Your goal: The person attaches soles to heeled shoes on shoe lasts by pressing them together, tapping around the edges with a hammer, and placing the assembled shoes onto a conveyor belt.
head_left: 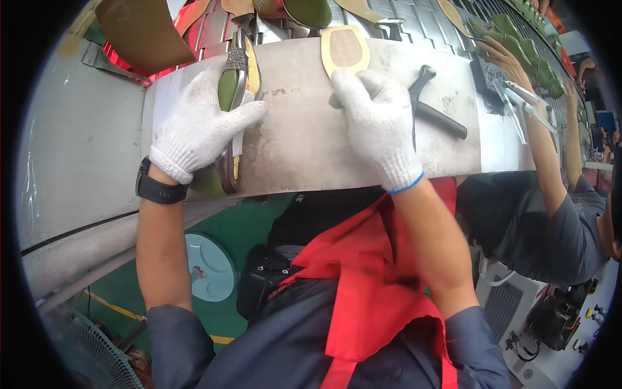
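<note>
My left hand (197, 123), in a white knit glove, is closed around a green shoe (228, 91) that lies on its side at the left of the worktable. A band with a grey, glittery look crosses the shoe, and my thumb points to the right. My right hand (379, 110), gloved in white too, pinches the near end of a beige insole (345, 50) with a darker middle patch. Just right of that hand lies a hammer (442, 119) with a dark handle and a metal head.
A slatted metal conveyor (421, 29) runs past the far edge of the worktable (291, 142), carrying insoles and green shoes (508, 35). To the right, a co-worker's arm (547, 155) reaches over a dark block (487, 84) and white strips. A round blue stool (210, 269) stands below.
</note>
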### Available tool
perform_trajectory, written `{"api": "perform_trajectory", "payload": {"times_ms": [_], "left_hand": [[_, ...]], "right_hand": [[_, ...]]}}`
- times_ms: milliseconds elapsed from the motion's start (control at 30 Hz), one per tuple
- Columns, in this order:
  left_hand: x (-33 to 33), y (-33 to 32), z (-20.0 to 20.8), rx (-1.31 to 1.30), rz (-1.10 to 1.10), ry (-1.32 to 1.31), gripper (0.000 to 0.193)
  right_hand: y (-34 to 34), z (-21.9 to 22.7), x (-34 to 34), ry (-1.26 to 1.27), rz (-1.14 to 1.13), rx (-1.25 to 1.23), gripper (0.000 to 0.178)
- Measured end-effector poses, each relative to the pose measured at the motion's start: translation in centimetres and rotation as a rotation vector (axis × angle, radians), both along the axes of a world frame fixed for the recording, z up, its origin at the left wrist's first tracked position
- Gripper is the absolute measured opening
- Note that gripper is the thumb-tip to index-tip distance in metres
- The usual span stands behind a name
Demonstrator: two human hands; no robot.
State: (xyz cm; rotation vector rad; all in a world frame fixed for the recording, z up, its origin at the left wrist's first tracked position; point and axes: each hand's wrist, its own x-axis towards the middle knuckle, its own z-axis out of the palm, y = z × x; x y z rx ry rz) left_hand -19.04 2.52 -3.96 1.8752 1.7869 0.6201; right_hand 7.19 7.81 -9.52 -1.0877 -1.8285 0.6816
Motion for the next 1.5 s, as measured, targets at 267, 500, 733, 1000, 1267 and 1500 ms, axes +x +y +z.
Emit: {"api": "perform_trajectory", "payload": {"times_ms": [267,500,733,1000,1267,1500], "left_hand": [[0.2,0.8,-0.2,0.087,0.017,0.184,0.069],[0.6,-1.7,1.3,0.118,0.056,-0.681,0.065],[6.1,-1.0,2.8,0.186,-0.101,-1.268,0.054],[9.1,-1.5,0.6,0.302,-0.021,-1.372,0.068],[9.3,-1.1,5.8,0.228,-0.229,-1.338,0.063],[10.4,-4.0,6.3,0.141,-0.233,-1.314,0.048]], "right_hand": [[-3.4,-0.9,3.1,0.100,-0.060,0.068,0.054],[-9.4,0.8,6.4,0.030,-0.072,-0.057,0.012],[-18.2,-2.2,13.0,0.894,0.035,-1.042,0.040],[-16.6,-1.1,10.6,0.786,0.037,-0.944,0.034],[-15.2,6.4,6.6,0.711,0.298,-0.712,0.032],[-12.4,9.2,3.2,0.594,0.324,-0.735,0.025]]}}
